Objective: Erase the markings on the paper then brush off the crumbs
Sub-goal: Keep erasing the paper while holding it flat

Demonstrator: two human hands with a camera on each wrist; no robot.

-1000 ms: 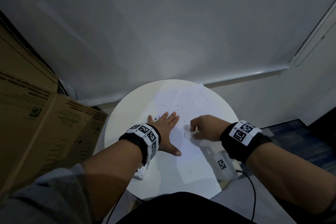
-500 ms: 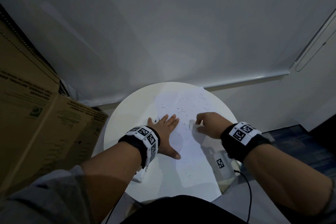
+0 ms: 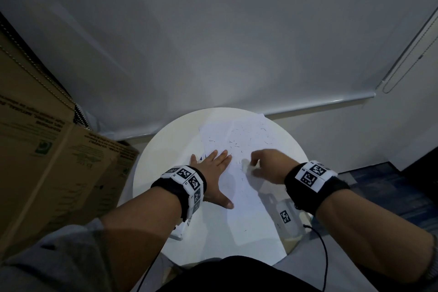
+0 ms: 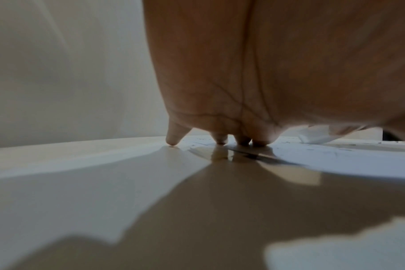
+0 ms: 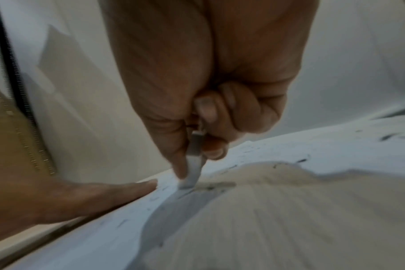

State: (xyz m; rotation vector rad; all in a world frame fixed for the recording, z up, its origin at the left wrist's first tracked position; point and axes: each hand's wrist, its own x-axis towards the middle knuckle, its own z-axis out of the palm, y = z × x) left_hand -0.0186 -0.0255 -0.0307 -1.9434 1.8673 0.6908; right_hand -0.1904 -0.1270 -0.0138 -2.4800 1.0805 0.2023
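A white sheet of paper point(image 3: 239, 187) lies on a round white table point(image 3: 166, 149), strewn with several dark eraser crumbs point(image 3: 237, 142). My left hand point(image 3: 213, 173) lies flat with straight fingers pressing the paper's left edge; its fingertips point(image 4: 221, 141) touch the surface in the left wrist view. My right hand point(image 3: 265, 165) pinches a white eraser point(image 5: 193, 173) between thumb and curled fingers, its tip against the paper point(image 5: 312, 149) just right of the left hand's fingers. A bit of blue marking point(image 3: 203, 156) shows beside the left hand.
Large cardboard boxes point(image 3: 47, 161) stand close on the left of the table. A white roller blind point(image 3: 213, 42) hangs behind it. A small white tagged device point(image 3: 286, 218) hangs under my right wrist at the table's right edge, with a black cable point(image 3: 324, 258).
My right hand with the eraser has shifted slightly away from me and rightward over the paper. The left hand has stayed flat in place.
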